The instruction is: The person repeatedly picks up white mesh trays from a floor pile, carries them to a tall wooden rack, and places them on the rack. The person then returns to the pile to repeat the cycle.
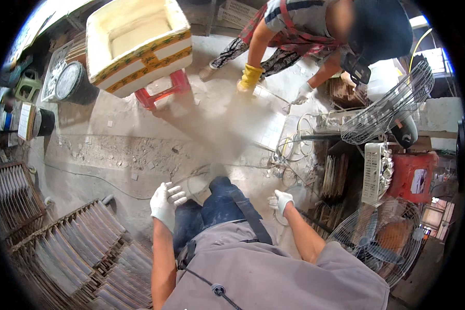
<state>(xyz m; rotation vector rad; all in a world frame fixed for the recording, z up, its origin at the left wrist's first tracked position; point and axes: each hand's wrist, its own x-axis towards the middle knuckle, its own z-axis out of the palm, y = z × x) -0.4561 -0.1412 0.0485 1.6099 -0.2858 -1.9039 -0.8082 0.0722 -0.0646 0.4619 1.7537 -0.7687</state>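
Note:
My left hand [167, 204], in a white glove, is raised beside my dark trousers [214, 206]. Its fingers are apart and it holds nothing. To the right of my body hangs my right hand [281, 201], gloved in white too. Its fingers are half bent and I see nothing in them; it touches nothing. Across from me a co-worker [299, 26] bends down, with a yellow glove [250, 77] on one hand and a pale glove [304, 93] on the other. Below those hands lies a panel of white square tiles [271, 129], partly blurred.
A foam box [139, 67] rests on a red stool [164, 89] at the far left. Racks of thin panels [77, 243] fill the near left. Wire-caged fans, an upper one [392, 103] and a lower one [380, 240], stand right. Cables [299, 134] trail across the dusty floor [103, 155].

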